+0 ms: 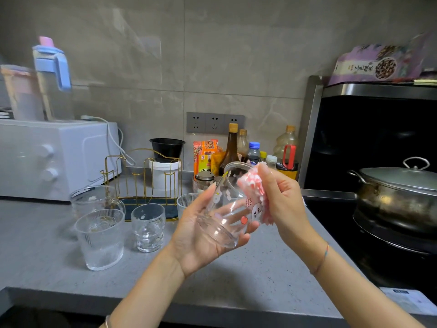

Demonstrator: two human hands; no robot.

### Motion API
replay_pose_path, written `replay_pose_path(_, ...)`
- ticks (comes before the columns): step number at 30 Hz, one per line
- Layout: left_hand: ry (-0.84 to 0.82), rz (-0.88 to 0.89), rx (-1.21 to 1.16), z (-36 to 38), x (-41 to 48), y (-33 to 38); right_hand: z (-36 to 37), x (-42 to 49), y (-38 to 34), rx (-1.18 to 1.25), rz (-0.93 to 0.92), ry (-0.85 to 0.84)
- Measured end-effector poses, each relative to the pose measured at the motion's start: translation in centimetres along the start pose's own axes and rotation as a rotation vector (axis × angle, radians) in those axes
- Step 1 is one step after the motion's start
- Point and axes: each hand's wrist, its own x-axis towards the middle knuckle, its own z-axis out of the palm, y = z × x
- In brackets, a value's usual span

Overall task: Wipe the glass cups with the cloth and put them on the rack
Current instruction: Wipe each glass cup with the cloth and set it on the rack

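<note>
Glass cups stand grouped on the left part of the grey desk [272,275]. A ribbed glass cup [100,240] is nearest the front edge, a handled glass mug [94,200] is just behind it, and a patterned glass cup [148,228] is to its right. All three are upright. A white toaster oven [54,159] sits behind them at the back left, with a blue-lidded jug [53,79] on top.

Just behind the patterned cup stands the gold wire rack [144,181] on its dark tray. A white tub [164,176] topped by a black bowl [167,147] stands behind the rack. Another ribbed cup [185,202] stands at the rack's right end, partly hidden by the left hand [198,240].

That hand holds the printed glass cup [227,209] in the air over the middle of the desk. The palm is up and the fingers [243,237] are curled under and around the cup's lower body. The cup is tilted, with its base toward the front edge and its mouth pointing up and away.

The pink-and-white cloth [254,185] is pressed against the cup's right side and rim. The right hand [283,200] grips the bunched cloth with its fingers closed round it.

Sauce bottles [233,147] line the back edge behind the hands. Past the desk's right edge, a lidded steel pot [397,195] sits on the black hob.
</note>
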Motion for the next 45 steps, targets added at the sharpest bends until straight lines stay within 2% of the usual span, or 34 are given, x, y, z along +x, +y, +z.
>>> replay_pose_path(4, 0.16, 0.032, 0.067, -0.1, 0.1, -0.4, -1.1, 0.3, 1.0, 0.006, 0.12, 0.165)
replay_pose_path(7, 0.276, 0.024, 0.019, -0.6, 0.2, -0.9, -3.1, 0.8, 2.9, -0.035, 0.358, 0.235)
replay_pose_path(9, 0.318, 0.056, -0.005, -0.9, 0.4, -1.1, -4.3, 0.4, 4.8, -0.078, 0.6, 0.14)
replay_pose_path(11, 0.359, 0.078, 0.025, -1.4, 0.6, -1.4, -4.9, -0.8, 6.5, -0.045, 0.77, -0.03)
replay_pose_path(14, 0.395, 0.079, 0.064, -2.0, 0.8, -1.8, -5.1, -2.6, 8.7, 0.017, 0.901, -0.162)
replay_pose_path(20, 0.437, 0.147, 0.14, -2.3, 1.1, -2.7, -5.4, -4.0, 11.7, 0.014, 0.892, -0.221)
replay_pose_path(28, 0.474, 0.154, 0.077, -2.2, 1.1, -3.0, -6.6, -4.1, 12.4, -0.055, 0.909, -0.18)
replay_pose_path(30, 0.483, 0.158, 0.078, -2.3, 1.3, -3.1, -6.3, -4.2, 12.0, -0.23, 0.838, -0.17)
replay_pose_path(32, 0.469, 0.166, 0.07, -2.5, 1.4, -3.3, -5.8, -4.2, 11.2, -0.492, 0.649, -0.127)
replay_pose_path(33, 0.461, 0.175, 0.067, -2.5, 1.5, -3.3, -5.3, -4.2, 10.4, -0.531, 0.556, -0.115)
replay_pose_path(35, 0.446, 0.202, 0.051, -2.4, 1.5, -3.1, -3.9, -4.3, 8.2, -0.416, 0.47, -0.118)
replay_pose_path(38, 0.462, 0.264, 0.031, -2.4, 1.7, -2.4, -1.7, -4.4, 4.8, -0.067, 0.572, -0.168)
replay_pose_path(40, 0.466, 0.316, 0.047, -2.3, 1.7, -1.8, -0.6, -4.4, 3.4, 0.072, 0.616, -0.211)
replay_pose_path(45, 0.541, 0.453, 0.018, -3.6, 1.5, -0.2, 2.7, -3.3, 2.6, 0.095, 0.599, -0.199)
